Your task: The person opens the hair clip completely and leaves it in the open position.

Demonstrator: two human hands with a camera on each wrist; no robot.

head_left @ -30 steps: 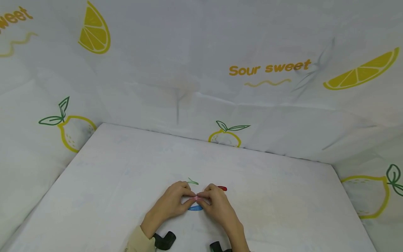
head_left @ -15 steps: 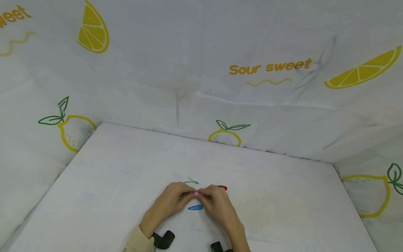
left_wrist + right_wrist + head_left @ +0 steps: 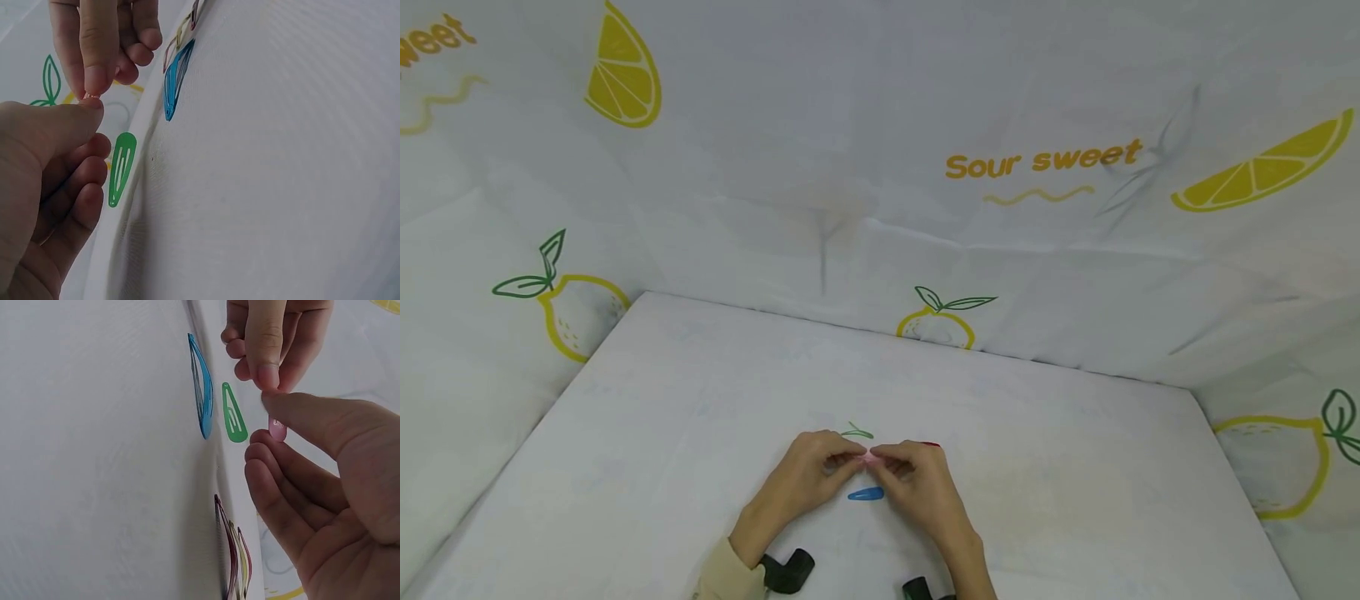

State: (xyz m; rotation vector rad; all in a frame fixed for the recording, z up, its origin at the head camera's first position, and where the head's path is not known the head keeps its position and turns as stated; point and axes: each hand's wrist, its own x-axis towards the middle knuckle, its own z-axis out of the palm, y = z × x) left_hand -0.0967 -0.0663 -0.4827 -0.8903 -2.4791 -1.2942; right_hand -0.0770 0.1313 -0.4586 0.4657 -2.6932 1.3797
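Observation:
A pink snap hair clip (image 3: 278,430) is held between the two hands, mostly covered by fingers. My left hand (image 3: 816,465) pinches one end between thumb and fingertips. On the other end is my right hand (image 3: 923,479), thumb and index finger meeting on it. Nearer the body lies a blue snap hair clip (image 3: 866,494), its layers apart in the wrist views. Beyond the hands a green snap hair clip (image 3: 127,141) lies on the white table (image 3: 1075,500). Part of a red clip (image 3: 931,443) shows behind the right hand.
In the right wrist view a dark red clip (image 3: 232,562) stands beside a yellowish clip and another red one. Black wrist-worn devices (image 3: 790,572) show below both hands. White cloth walls (image 3: 760,167) printed with lemons rise around the table.
Both hands have moved slightly away from the body with the pink hair clip, uncovering more of the blue clip. The right hand now covers more of the red clip.

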